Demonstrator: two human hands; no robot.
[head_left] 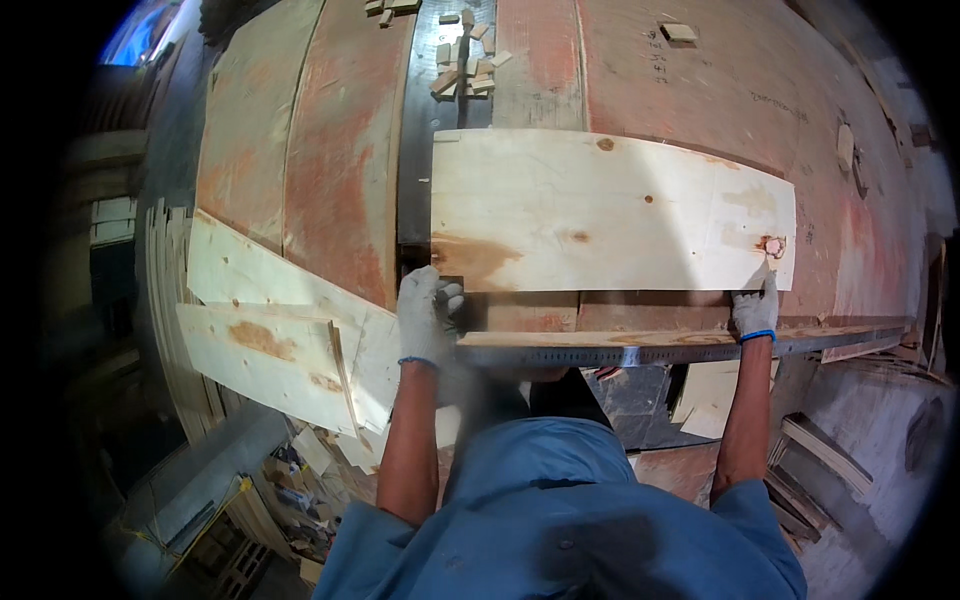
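A pale plywood board (600,215) with knots and brown stains lies crosswise in front of me. My left hand (428,312), in a light knitted glove, is closed at the board's near left corner, its fingers curled in. At the near right edge, my gloved right hand (755,308) grips the board with one finger stretched over its top, close to a pinkish knot. The undersides of both grips are hidden. Nearer to me than the board, a long metal ruler strip (620,355) runs along a wooden edge.
Red-brown worktable panels (340,150) flank a dark metal strip bearing several small wood blocks (478,75). More plywood pieces (260,350) lie at the left, beside a stack of thin strips (175,300). Offcuts (300,480) lie below left, and boards (825,450) lie at the lower right.
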